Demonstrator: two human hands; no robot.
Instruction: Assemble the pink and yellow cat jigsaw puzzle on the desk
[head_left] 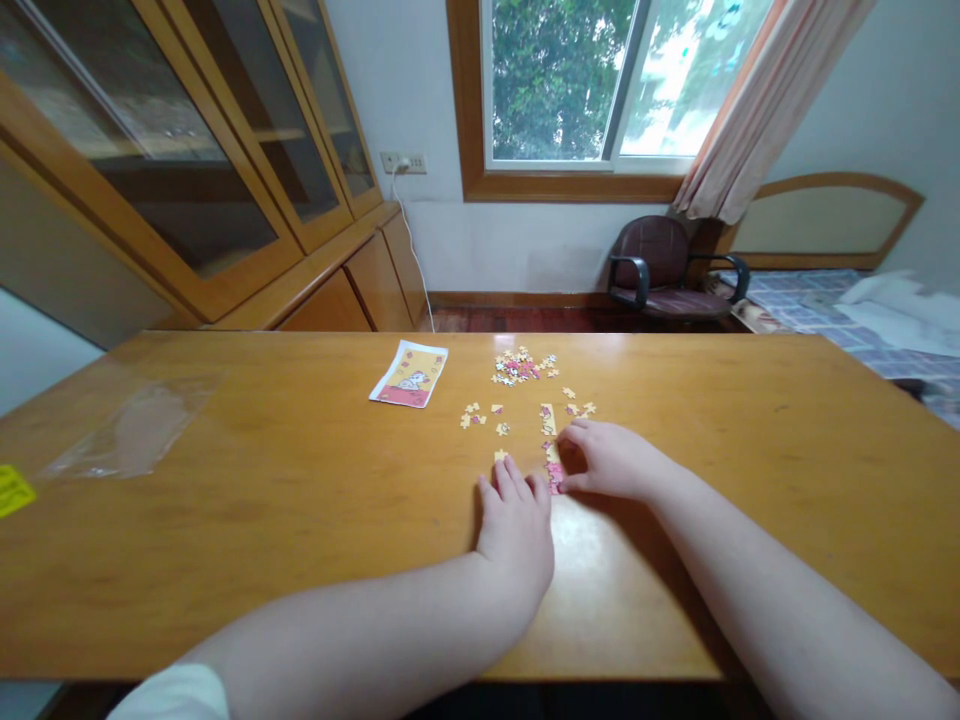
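Note:
My left hand (519, 515) rests on the table with its fingers stretched out, their tips at a yellow jigsaw piece (500, 455). To its right, my right hand (611, 460) is curved, with thumb and fingers apart, touching the right edge of a short strip of joined pink and yellow jigsaw pieces (554, 472). Its fingers hide part of that edge. Just beyond lies a yellow joined section (549, 419). Loose jigsaw pieces (472, 416) lie to the left, others (581, 410) to the right, and a heap of pieces (517, 367) sits farther back.
A picture card (409, 374) showing a white animal on yellow and pink lies left of the heap. A clear plastic bag (139, 430) and a yellow label (13, 490) are at the far left of the wooden table (300, 520). Behind stand a cabinet (315, 280) and an office chair (660, 265).

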